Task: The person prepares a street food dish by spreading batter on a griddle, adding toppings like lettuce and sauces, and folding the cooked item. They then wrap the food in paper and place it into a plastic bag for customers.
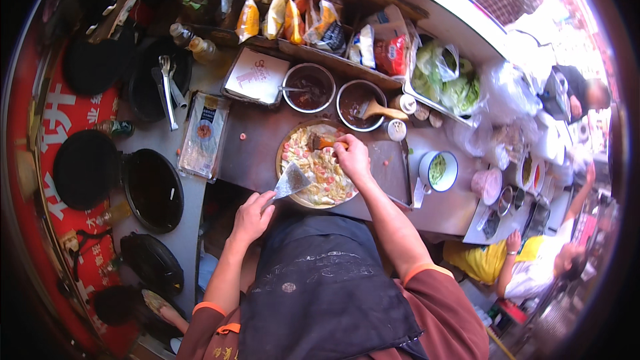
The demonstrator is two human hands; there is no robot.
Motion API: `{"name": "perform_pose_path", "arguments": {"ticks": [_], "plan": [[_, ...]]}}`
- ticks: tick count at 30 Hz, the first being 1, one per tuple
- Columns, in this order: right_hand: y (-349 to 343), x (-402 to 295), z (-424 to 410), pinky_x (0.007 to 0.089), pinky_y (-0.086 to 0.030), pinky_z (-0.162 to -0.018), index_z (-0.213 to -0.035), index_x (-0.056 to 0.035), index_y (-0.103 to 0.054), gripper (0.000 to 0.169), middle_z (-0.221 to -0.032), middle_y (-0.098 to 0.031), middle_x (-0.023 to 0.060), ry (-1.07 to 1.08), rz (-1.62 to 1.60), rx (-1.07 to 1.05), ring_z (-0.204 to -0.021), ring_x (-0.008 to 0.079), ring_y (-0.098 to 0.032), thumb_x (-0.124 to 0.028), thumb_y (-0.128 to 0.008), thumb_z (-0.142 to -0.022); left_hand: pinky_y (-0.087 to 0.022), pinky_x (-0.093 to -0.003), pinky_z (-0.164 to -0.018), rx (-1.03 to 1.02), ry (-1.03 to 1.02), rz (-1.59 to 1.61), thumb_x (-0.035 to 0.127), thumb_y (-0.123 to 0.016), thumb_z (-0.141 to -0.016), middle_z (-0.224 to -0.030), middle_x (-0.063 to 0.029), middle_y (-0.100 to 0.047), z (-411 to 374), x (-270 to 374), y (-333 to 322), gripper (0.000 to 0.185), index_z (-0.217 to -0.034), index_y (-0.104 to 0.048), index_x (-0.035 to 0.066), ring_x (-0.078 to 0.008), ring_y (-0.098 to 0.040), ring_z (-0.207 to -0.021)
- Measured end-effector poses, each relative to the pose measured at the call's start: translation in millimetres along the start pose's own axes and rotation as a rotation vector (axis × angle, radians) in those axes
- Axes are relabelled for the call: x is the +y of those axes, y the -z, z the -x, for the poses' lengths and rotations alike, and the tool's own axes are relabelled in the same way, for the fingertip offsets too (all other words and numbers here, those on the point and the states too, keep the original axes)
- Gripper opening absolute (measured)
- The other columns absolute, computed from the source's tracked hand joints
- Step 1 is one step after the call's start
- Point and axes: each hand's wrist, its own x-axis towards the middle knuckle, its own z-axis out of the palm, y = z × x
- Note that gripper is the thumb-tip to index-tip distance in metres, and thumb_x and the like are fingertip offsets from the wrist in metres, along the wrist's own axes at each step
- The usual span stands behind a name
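A round pancake (327,185) topped with egg-like yellow pieces and pink sausage slices lies before me on a round board (320,206). My right hand (352,158) grips a wooden-handled brush (325,143), whose dark bristles are over the pancake's upper part. In my left hand (253,216) is a metal scraper (292,181). Its wide triangular blade overlaps the pancake's lower left edge; whether it touches is unclear. Beyond the board stand two steel bowls of dark sauce, the left bowl (309,66) with a spoon and the right bowl (345,87) with a wooden-handled brush (382,110).
Round black griddles (153,191) line the left counter, with metal tongs (167,92) nearby. To the right are a shallow tray (390,170), an enamel mug (440,172) of green shreds and a lettuce bin (447,80). A person in a yellow apron (475,260) is at the right; another person's hand (172,315) reaches in lower left.
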Motion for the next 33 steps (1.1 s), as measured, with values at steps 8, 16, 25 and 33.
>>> {"name": "perform_pose_path", "arguments": {"ticks": [8, 16, 25, 33], "plan": [[92.3, 65.6, 62.3, 0.0281, -0.055, -0.056, -0.101, -0.0002, -0.075, 0.013, -0.078, -0.076, 0.0068, -0.082, -0.159, 0.265, -0.062, 0.0107, -0.07, -0.013, -0.071, -0.101, -0.06, -0.0458, -0.092, -0.19, -0.091, 0.062, 0.017, -0.074, -0.097, -0.111, -0.0194, -0.077, 16.1, -22.8, 26.6, 0.034, -0.13, -0.076, 0.009, -0.0408, -0.075, -0.104], [45.6, 28.6, 128.6, 0.0383, -0.058, -0.071, -0.111, 0.0001, -0.076, 0.016, -0.084, -0.075, 0.0179, 0.232, 0.108, 0.404, -0.074, 0.0244, -0.075, -0.01, -0.071, -0.1, -0.06, -0.0512, -0.088, -0.228, -0.114, -0.264, 0.019, -0.071, -0.1, -0.105, -0.0167, -0.073, -6.0, -43.0, 34.3, 0.034, -0.134, -0.072, 0.017, -0.0416, -0.074, -0.099], [-52.7, 34.8, 201.9, 0.0441, -0.06, -0.078, -0.127, -0.0103, -0.078, 0.033, -0.097, -0.072, 0.0106, 0.586, 0.446, 0.134, -0.09, 0.0329, -0.072, -0.008, -0.079, -0.094, -0.058, -0.0511, -0.092, -0.157, -0.184, -0.128, 0.012, -0.07, -0.099, -0.12, -0.0158, -0.064, -44.9, -88.0, -12.7, 0.053, -0.152, -0.061, 0.019, -0.0417, -0.069, -0.11], [19.7, 80.0, 196.3, 0.027, -0.052, -0.063, -0.115, 0.0018, -0.081, 0.023, -0.073, -0.068, 0.0011, -0.033, -0.144, 0.448, -0.067, 0.0084, -0.064, -0.014, -0.072, -0.101, -0.053, -0.0472, -0.109, 0.009, -0.221, -0.029, 0.005, -0.073, -0.095, -0.132, -0.0204, -0.061, -57.7, -96.6, -29.6, 0.056, -0.149, -0.06, 0.006, -0.0424, -0.063, -0.126]]}}
